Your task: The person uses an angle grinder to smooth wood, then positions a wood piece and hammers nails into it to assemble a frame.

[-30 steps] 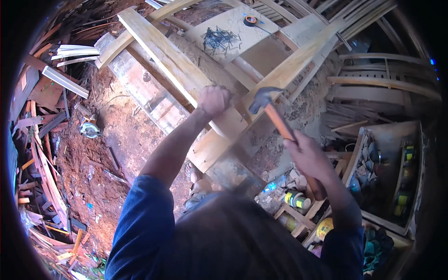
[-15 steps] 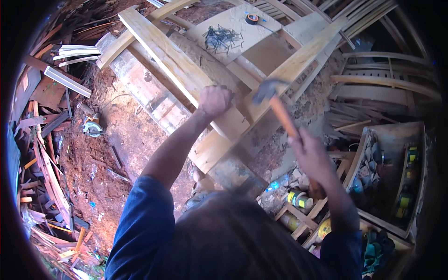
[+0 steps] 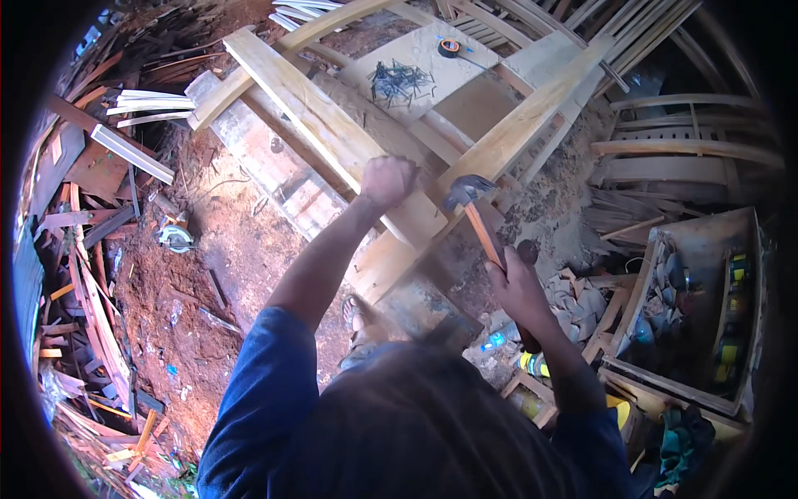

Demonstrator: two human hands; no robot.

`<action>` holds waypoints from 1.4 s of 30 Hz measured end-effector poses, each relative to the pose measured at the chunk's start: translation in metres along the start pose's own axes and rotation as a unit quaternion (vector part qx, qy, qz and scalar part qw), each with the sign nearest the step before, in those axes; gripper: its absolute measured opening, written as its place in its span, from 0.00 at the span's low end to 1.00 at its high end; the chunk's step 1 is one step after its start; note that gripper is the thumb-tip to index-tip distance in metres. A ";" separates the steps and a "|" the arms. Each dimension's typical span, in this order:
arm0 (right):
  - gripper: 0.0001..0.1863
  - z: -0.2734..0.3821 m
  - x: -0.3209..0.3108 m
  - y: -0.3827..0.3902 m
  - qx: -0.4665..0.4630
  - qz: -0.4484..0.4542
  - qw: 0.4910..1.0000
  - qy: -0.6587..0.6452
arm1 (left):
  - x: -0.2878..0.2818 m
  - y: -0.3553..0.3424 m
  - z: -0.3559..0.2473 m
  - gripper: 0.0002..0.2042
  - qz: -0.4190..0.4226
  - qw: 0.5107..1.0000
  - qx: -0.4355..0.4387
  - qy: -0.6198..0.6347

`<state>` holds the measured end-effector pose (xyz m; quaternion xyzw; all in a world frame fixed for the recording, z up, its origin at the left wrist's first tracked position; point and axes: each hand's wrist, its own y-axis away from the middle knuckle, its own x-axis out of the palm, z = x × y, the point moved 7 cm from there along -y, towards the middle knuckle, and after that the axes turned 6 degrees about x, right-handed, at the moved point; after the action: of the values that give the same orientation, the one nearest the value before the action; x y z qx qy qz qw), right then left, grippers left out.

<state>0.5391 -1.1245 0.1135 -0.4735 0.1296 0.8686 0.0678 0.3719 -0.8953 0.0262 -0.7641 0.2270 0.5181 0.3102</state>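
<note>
My right hand is closed round the wooden handle of a claw hammer. The dark hammer head is just right of where a pale wooden plank crosses a second wooden beam. My left hand is closed over the near part of the plank, gripping it from above. Its fingertips are hidden, so anything small inside them does not show. The plank's near end lies on top of the beam, and its far end rests over another crosswise timber.
On a pale board lie a heap of dark nails and a tape measure. A circular saw sits on the ground at left. Wood scraps pile up far left. At right stands an open wooden box holding several cans.
The hammer and my right hand have moved left and slightly down, bringing the head closer to the plank's end. My left hand stays on the plank. The whole view has shifted slightly.
</note>
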 end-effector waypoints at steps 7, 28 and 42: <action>0.15 0.021 -0.020 0.006 0.045 0.013 0.928 -0.369 | -0.028 0.048 -0.015 0.13 -0.141 0.470 -0.282 0.824; 0.12 0.046 0.023 -0.003 0.130 0.142 0.914 -0.358 | -0.085 0.135 -0.098 0.05 -0.111 0.889 -0.163 0.412; 0.23 0.008 -0.010 0.013 0.132 0.139 0.955 -0.225 | -0.013 0.092 -0.026 0.06 0.011 0.898 -0.044 0.438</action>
<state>0.5355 -1.1347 0.1282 -0.2302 0.2893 0.9285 0.0355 0.3231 -0.9782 0.0236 -0.9240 0.3256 0.1436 0.1399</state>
